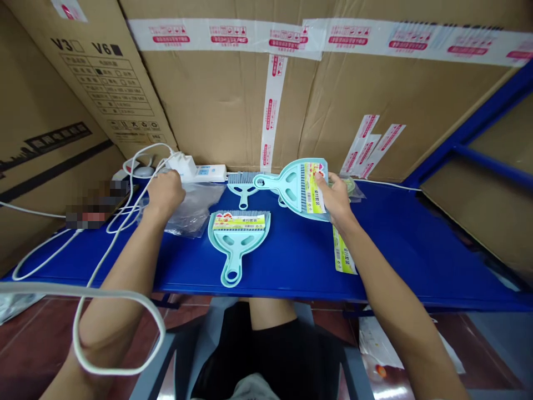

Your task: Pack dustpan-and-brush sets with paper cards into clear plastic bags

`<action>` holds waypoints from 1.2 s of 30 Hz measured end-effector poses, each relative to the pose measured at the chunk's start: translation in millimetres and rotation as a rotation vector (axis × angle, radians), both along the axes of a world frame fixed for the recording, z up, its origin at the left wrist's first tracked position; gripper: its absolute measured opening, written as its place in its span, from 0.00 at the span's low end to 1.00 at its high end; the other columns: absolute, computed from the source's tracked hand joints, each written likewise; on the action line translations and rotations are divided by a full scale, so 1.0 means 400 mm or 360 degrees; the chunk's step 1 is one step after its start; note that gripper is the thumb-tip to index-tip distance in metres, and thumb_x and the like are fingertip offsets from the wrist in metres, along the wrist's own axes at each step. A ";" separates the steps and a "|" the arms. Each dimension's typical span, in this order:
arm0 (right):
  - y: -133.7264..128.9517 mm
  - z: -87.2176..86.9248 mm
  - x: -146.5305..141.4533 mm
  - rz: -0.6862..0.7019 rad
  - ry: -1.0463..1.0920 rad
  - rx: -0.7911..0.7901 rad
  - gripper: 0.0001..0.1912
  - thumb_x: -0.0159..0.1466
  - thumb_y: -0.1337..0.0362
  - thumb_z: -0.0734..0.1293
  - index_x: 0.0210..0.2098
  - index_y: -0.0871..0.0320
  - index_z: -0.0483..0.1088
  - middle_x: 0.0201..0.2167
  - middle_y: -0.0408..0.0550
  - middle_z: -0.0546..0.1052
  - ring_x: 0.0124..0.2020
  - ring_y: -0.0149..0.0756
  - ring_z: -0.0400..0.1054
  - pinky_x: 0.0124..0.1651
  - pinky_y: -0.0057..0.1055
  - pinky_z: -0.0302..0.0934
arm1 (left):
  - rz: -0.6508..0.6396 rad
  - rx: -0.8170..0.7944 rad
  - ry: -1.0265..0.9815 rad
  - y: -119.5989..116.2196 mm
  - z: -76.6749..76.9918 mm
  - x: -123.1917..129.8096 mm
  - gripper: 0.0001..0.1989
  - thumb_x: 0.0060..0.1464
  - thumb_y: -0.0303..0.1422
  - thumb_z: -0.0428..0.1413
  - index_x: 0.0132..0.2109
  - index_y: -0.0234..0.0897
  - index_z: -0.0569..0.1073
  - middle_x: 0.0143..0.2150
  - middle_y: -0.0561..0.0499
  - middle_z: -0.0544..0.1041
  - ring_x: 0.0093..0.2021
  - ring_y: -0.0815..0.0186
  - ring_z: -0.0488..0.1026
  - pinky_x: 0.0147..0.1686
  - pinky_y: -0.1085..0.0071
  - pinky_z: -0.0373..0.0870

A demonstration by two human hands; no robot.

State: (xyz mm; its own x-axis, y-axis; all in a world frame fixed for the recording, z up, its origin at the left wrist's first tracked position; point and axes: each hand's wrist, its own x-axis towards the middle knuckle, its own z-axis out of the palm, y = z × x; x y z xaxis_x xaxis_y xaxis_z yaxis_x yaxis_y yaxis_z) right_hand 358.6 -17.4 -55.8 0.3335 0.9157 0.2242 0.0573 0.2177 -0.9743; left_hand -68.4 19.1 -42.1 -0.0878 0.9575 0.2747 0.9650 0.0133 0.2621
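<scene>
My right hand [338, 201] grips a mint-green dustpan [277, 182] with its grey-bristled brush nested inside, held above the table with the handle pointing left. The thumb presses on the yellow-green label card [315, 191] across the bristles. My left hand [166, 191] is closed at the clear plastic bags [195, 203]; what its fingers hold, if anything, is hidden. Between the hands, a second dustpan-and-brush set [239, 239] with a label card lies on the table, handle towards me. Behind it lies a loose mint-green brush [244, 186].
On the blue table [416, 239] a loose label card [343, 255] lies below my right hand. A white power strip [210, 173] stands at the back. A white cable [120, 233] loops at the left, partly in front of my left arm. Cardboard [225, 100] walls the back.
</scene>
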 end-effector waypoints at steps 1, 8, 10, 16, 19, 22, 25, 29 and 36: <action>0.002 -0.002 0.001 -0.0011 0.0004 0.0003 0.33 0.53 0.37 0.79 0.45 0.53 0.74 0.36 0.50 0.86 0.35 0.46 0.82 0.37 0.40 0.77 | 0.0060 0.0077 0.0028 -0.006 0.005 0.010 0.16 0.59 0.25 0.55 0.53 0.22 0.75 0.48 0.28 0.78 0.53 0.38 0.77 0.53 0.37 0.71; 0.012 -0.013 0.006 -0.0098 -0.0016 0.0089 0.32 0.54 0.36 0.77 0.44 0.54 0.74 0.37 0.49 0.85 0.35 0.43 0.82 0.37 0.38 0.76 | -0.0253 0.1327 -0.0396 -0.042 0.047 0.095 0.18 0.61 0.20 0.54 0.55 0.32 0.79 0.48 0.39 0.79 0.47 0.55 0.75 0.56 0.53 0.72; 0.015 -0.015 0.012 -0.0110 0.0010 0.0116 0.32 0.55 0.35 0.77 0.44 0.54 0.73 0.36 0.49 0.85 0.36 0.43 0.82 0.38 0.38 0.77 | -0.0600 0.1544 -0.0588 -0.058 0.058 0.120 0.14 0.67 0.25 0.55 0.56 0.34 0.79 0.47 0.42 0.81 0.46 0.59 0.76 0.55 0.57 0.72; 0.026 -0.004 0.054 -0.0207 0.0071 0.0140 0.31 0.54 0.36 0.77 0.41 0.55 0.74 0.33 0.49 0.84 0.36 0.45 0.83 0.38 0.40 0.79 | -0.1411 0.0704 -0.1836 -0.075 0.065 0.151 0.18 0.55 0.39 0.73 0.50 0.41 0.82 0.40 0.48 0.86 0.31 0.67 0.79 0.33 0.68 0.78; 0.028 0.011 0.071 -0.0294 0.0098 0.0208 0.30 0.53 0.37 0.78 0.38 0.55 0.74 0.32 0.48 0.84 0.37 0.48 0.83 0.38 0.41 0.80 | -0.1650 -0.0145 -0.1817 -0.089 0.055 0.165 0.16 0.54 0.41 0.73 0.47 0.41 0.83 0.36 0.47 0.86 0.28 0.64 0.81 0.30 0.65 0.80; 0.025 0.024 0.074 -0.0281 0.0136 0.0208 0.31 0.51 0.37 0.80 0.38 0.55 0.75 0.31 0.48 0.84 0.38 0.49 0.84 0.39 0.42 0.80 | -0.1805 -0.0572 -0.1537 -0.120 0.039 0.210 0.14 0.59 0.37 0.69 0.51 0.41 0.83 0.42 0.45 0.87 0.35 0.60 0.85 0.36 0.62 0.83; 0.020 0.030 0.069 -0.0219 0.0151 0.0241 0.32 0.50 0.37 0.81 0.39 0.55 0.76 0.32 0.48 0.85 0.41 0.50 0.84 0.41 0.43 0.81 | -0.1885 -0.0508 -0.1229 -0.144 0.012 0.264 0.20 0.61 0.37 0.67 0.59 0.40 0.80 0.51 0.43 0.86 0.47 0.57 0.85 0.48 0.58 0.83; 0.023 0.026 0.074 -0.0247 0.0111 0.0283 0.31 0.52 0.37 0.80 0.40 0.55 0.76 0.34 0.48 0.85 0.43 0.50 0.83 0.43 0.44 0.80 | -0.1739 -0.0104 -0.0760 -0.130 -0.024 0.282 0.22 0.64 0.39 0.65 0.62 0.37 0.78 0.58 0.40 0.83 0.55 0.55 0.83 0.56 0.56 0.79; 0.026 0.030 0.087 -0.0261 -0.0089 0.0386 0.27 0.58 0.40 0.78 0.43 0.54 0.74 0.37 0.49 0.85 0.44 0.48 0.83 0.47 0.45 0.79 | -0.1588 -0.0060 -0.0386 -0.101 -0.051 0.260 0.11 0.62 0.36 0.66 0.49 0.37 0.83 0.43 0.46 0.85 0.48 0.56 0.78 0.50 0.61 0.74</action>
